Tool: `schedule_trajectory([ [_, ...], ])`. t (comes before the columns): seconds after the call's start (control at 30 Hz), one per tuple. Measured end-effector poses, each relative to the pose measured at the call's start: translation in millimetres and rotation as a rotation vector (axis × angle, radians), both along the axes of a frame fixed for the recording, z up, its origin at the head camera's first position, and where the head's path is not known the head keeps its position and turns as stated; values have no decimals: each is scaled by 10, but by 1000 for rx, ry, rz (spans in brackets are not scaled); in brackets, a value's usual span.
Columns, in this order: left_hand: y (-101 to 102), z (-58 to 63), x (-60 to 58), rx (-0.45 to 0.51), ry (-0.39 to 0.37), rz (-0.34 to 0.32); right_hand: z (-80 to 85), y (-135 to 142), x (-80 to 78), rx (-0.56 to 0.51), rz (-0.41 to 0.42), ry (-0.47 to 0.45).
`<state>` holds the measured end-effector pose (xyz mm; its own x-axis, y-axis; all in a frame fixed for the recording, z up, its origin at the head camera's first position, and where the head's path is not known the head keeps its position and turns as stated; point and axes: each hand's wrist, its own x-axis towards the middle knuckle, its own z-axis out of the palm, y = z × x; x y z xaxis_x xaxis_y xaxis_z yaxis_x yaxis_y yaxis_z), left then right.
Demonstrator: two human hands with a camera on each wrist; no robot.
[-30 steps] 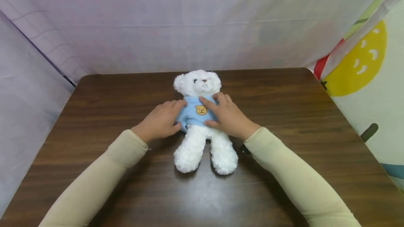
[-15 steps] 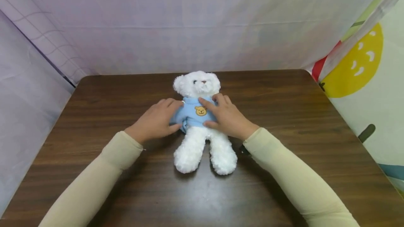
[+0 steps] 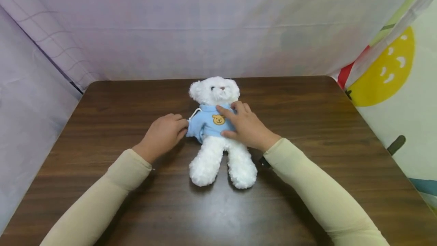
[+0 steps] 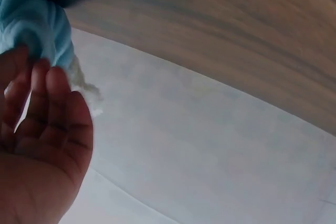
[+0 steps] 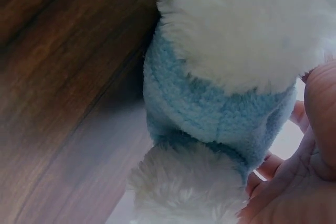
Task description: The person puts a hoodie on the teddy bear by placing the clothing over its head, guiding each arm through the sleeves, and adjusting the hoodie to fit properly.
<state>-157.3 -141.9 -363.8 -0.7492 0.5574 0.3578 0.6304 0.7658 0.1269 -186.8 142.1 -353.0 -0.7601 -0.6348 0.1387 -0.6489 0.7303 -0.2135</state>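
Observation:
A white plush teddy bear [image 3: 206,162] lies on its back on the wooden table, head toward the far edge. Its light blue top [image 3: 208,124] carries a bear-face patch [image 3: 218,119]; a white cord [image 3: 195,113] shows at the left shoulder. My left hand [image 3: 164,134] pinches the end of the left-side sleeve [image 4: 39,22], where no white paw shows. With fingers over the chest and shoulder and thumb near the hem, my right hand [image 3: 247,126] holds the bear's body. In the right wrist view a furry arm [image 5: 189,187] comes out of the other sleeve [image 5: 220,119].
The brown table [image 3: 136,98] reaches around the bear on all sides. A pale cloth curtain [image 3: 211,26] hangs behind its far edge. A printed cloth with a yellow shape [image 3: 385,71] hangs along the right side.
My left hand has moved left and slightly down from the bear's side to the sleeve end, drawing it outward. The white cord has come into sight. My right hand has stayed put.

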Motion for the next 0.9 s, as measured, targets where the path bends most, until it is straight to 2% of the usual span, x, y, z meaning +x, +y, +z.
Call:
schedule_trajectory([
  [0.13, 66, -18, 36, 34, 39, -15, -8, -9, 13, -3, -8, -3],
  [0.27, 120, -26, 57, 29, 79, -22, -4, -21, 25, 2, -14, 7],
  [0.57, 218, -104, 38, 47, 181, 51, -3, -28, 34, 5, -16, 20],
  [0.7, 162, -91, -2, 57, 185, 69, 5, -27, 41, 5, -12, 16],
  [0.9, -19, 43, -160, 117, 158, 133, 20, -2, 50, 12, -4, 9],
])
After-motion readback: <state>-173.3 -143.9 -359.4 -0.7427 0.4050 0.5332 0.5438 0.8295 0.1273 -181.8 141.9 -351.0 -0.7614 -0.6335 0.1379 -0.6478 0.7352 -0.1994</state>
